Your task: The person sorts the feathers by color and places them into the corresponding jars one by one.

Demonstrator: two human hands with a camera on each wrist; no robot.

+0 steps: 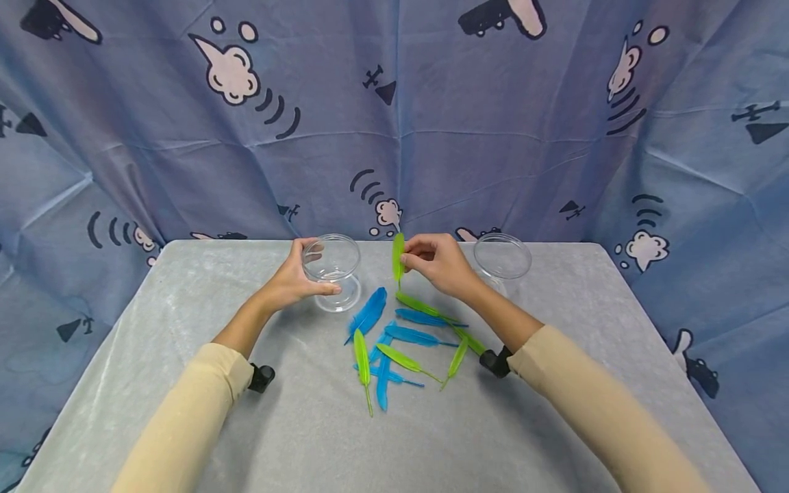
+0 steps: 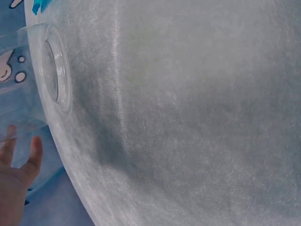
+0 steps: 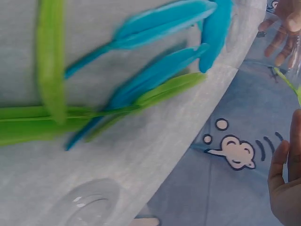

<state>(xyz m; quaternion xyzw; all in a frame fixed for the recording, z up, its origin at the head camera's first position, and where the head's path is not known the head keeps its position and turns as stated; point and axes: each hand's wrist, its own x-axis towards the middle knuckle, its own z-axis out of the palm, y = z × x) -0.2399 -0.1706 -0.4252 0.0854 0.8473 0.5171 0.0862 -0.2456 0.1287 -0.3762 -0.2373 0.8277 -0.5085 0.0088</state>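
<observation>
My left hand (image 1: 292, 277) holds a clear plastic footed cup (image 1: 333, 263) at the back of the table, thumb across its front and fingers at its far side. In the left wrist view the same cup (image 2: 57, 77) shows its round base beside the fingers. My right hand (image 1: 440, 263) pinches a green feather (image 1: 398, 257) upright between thumb and fingers, to the right of the cup. Below the hands lie several loose feathers, among them a blue feather (image 1: 368, 311), a green feather (image 1: 362, 363) and a crossed blue feather (image 1: 383, 383).
A second clear footed cup (image 1: 502, 257) stands at the back right, its lower part partly hidden behind my right forearm. The table (image 1: 394, 452) has a pale grey cover. A blue patterned curtain (image 1: 394, 137) hangs behind the table's far edge.
</observation>
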